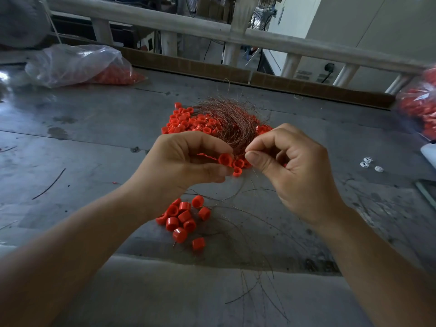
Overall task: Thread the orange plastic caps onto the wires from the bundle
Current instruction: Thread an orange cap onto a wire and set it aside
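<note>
The cap (225, 159) my left hand (188, 161) pinches is smooth orange plastic with a soft gloss, like the loose caps (184, 218) near me. The wire bundle (226, 121), a strand of it pinched in my right hand (290, 161), is fine coppery metal. The table (94, 128) is scuffed, dull grey sheet metal. Far left, the bag (77, 64) is clear, crinkled, shiny film.

The left hand (188, 159) pinches an orange cap (225, 159) just beside the right hand (290, 166), whose thumb and forefinger pinch the near end of the coppery wire bundle (226, 119). At twelve o'clock from the hands the bundle lies over a heap of caps (186, 121). At six o'clock, on the grey table (94, 119), a smaller cluster of caps (184, 218) sits among stray wires. At ten o'clock lies a clear bag (77, 64).
</note>
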`<control>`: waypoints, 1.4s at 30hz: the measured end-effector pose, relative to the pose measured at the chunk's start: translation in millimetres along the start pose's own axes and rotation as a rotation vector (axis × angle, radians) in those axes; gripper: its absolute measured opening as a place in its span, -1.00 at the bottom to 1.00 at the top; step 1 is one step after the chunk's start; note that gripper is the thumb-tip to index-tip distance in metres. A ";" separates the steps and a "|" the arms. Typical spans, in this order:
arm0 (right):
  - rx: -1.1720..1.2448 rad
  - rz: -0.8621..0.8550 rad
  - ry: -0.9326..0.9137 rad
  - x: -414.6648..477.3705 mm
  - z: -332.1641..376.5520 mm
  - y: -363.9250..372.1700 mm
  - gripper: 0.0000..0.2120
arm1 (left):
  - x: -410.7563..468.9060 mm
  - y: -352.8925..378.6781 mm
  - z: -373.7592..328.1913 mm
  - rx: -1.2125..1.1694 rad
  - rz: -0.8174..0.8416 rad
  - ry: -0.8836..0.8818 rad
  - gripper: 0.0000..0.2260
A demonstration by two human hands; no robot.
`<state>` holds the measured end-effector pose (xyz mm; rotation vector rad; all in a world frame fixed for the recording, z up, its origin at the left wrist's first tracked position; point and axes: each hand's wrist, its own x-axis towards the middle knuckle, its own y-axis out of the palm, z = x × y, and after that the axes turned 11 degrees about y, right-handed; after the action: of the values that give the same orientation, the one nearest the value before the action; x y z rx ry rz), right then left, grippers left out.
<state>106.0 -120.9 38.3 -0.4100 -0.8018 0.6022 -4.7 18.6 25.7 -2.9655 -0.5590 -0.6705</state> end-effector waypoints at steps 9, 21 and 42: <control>-0.008 0.015 0.008 -1.5 -0.6 1.4 -0.92 | -1.7 0.6 0.6 -0.110 0.059 -0.027 -0.81; -0.015 0.036 -0.001 -1.5 -0.2 4.8 -0.98 | -1.1 -1.1 -0.6 -0.108 0.116 -0.021 -0.68; -0.058 0.038 0.026 -2.8 0.8 6.5 -0.98 | -1.2 -5.6 5.7 -0.094 0.154 0.011 -0.68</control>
<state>101.6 -117.7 33.8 -0.4858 -0.7894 0.6093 -5.4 24.2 20.0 -3.0488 -0.3017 -0.7166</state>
